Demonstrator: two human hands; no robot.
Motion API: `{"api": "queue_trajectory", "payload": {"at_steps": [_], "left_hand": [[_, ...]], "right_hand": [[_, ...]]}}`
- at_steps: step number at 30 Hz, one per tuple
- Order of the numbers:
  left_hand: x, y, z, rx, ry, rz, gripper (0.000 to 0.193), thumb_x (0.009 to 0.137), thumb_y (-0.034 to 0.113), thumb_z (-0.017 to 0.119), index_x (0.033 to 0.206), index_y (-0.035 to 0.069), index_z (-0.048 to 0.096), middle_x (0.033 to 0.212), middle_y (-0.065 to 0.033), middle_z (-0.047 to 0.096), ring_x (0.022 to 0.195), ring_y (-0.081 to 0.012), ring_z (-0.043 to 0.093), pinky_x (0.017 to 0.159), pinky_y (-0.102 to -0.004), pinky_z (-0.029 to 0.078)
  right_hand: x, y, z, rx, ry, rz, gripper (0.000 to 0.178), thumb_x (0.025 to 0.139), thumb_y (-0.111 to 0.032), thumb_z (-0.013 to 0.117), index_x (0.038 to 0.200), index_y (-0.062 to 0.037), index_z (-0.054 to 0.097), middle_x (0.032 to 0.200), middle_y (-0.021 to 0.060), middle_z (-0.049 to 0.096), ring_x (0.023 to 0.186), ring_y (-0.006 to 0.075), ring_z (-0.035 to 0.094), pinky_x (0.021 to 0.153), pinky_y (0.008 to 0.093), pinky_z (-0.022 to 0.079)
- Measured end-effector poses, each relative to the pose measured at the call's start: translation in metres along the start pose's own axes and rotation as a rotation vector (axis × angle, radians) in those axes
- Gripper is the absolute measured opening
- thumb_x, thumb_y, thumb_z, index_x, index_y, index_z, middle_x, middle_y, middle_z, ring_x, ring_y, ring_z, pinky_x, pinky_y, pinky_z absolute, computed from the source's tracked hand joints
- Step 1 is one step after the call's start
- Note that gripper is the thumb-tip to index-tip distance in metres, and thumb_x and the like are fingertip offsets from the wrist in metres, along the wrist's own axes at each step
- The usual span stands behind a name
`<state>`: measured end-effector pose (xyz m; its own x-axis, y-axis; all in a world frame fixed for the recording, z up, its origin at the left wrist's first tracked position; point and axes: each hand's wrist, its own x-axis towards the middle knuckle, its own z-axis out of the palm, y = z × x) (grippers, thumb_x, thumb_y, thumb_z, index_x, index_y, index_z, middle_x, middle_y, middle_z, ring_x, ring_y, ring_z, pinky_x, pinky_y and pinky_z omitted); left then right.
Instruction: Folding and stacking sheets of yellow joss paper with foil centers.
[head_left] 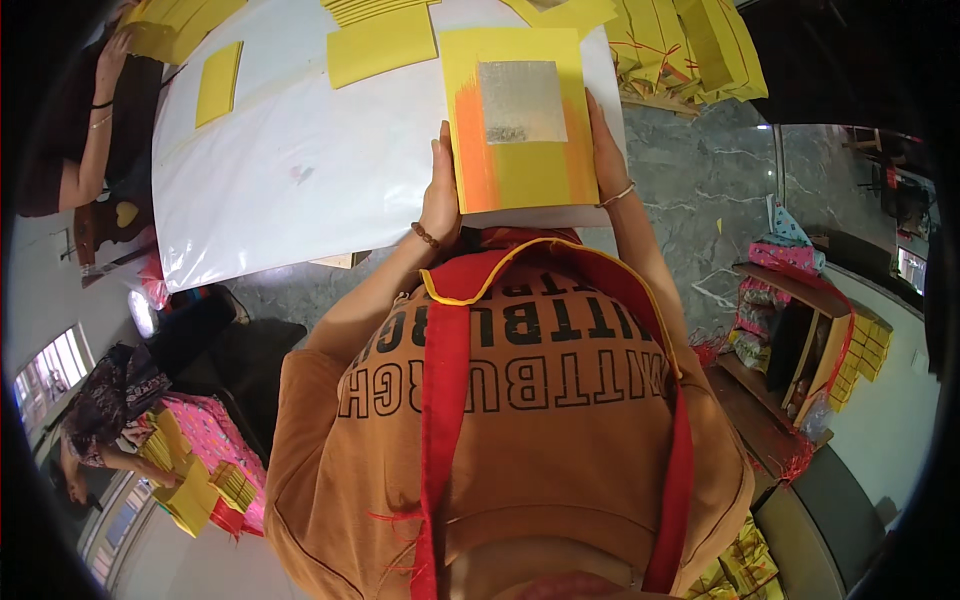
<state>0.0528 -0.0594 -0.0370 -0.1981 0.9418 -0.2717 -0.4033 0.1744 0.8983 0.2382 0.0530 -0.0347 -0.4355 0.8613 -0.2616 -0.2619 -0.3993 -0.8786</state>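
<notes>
A thick block of yellow paper sheets (525, 180), with a silver square and orange patches on its top face, is at the near right edge of the white-covered table (290, 170). My left hand (440, 195) presses against its left side, fingers stretched along the edge. On the opposite side, my right hand (606, 155) presses flat along its right edge. The block is held between the two hands. Its underside is hidden, so I cannot tell whether it touches the table.
Fanned yellow paper (383, 45) and a small yellow packet (218, 84) lie on the table. Bundled yellow paper (660, 50) sits beyond its right side. A co-worker's arm (95, 160) reaches in at left; another person (115, 400) handles yellow sheets at lower left. A wooden shelf (800, 340) stands at right.
</notes>
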Motion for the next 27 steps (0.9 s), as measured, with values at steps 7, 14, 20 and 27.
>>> {"api": "queue_trajectory", "payload": {"at_steps": [7, 14, 20, 27], "left_hand": [[-0.014, 0.052, -0.017, 0.787, 0.080, 0.539, 0.041, 0.081, 0.021, 0.065, 0.114, 0.002, 0.054, 0.116, -0.0109, 0.052, 0.107, -0.0251, 0.048, 0.092, -0.0368, 0.038], [-0.018, 0.072, -0.021, 1.356, -0.534, 0.915, 0.031, 0.074, 0.013, 0.067, 0.102, 0.003, 0.060, 0.100, -0.0097, 0.057, 0.092, -0.0265, 0.053, 0.078, -0.0347, 0.044], [-0.008, 0.079, -0.019, 1.281, -0.585, 0.966, 0.023, 0.076, 0.008, 0.064, 0.097, 0.001, 0.060, 0.091, -0.0099, 0.058, 0.082, -0.0251, 0.056, 0.067, -0.0339, 0.047], [0.006, 0.084, -0.025, 1.034, -0.572, 0.583, 0.009, 0.081, 0.008, 0.060, 0.086, 0.000, 0.061, 0.075, -0.0103, 0.058, 0.066, -0.0214, 0.055, 0.061, -0.0291, 0.044]], "right_hand": [[-0.011, -0.005, -0.037, -0.476, 0.069, -0.336, 0.047, 0.090, -0.028, 0.050, 0.130, -0.0067, 0.041, 0.133, 0.0066, 0.044, 0.124, 0.0223, 0.038, 0.104, 0.0331, 0.028], [-0.033, -0.020, -0.029, -0.852, -0.078, -0.442, 0.020, 0.084, -0.016, 0.058, 0.102, -0.0085, 0.065, 0.108, 0.0073, 0.062, 0.117, 0.0235, 0.046, 0.097, 0.0354, 0.036], [-0.030, 0.002, -0.034, -0.586, -0.008, -0.389, 0.023, 0.091, -0.019, 0.050, 0.100, -0.0033, 0.065, 0.108, 0.0081, 0.061, 0.112, 0.0191, 0.049, 0.094, 0.0311, 0.037], [-0.030, 0.002, -0.028, -0.497, 0.024, -0.356, 0.033, 0.095, -0.025, 0.043, 0.097, 0.0008, 0.064, 0.107, 0.0097, 0.060, 0.109, 0.0177, 0.049, 0.094, 0.0291, 0.036]]}}
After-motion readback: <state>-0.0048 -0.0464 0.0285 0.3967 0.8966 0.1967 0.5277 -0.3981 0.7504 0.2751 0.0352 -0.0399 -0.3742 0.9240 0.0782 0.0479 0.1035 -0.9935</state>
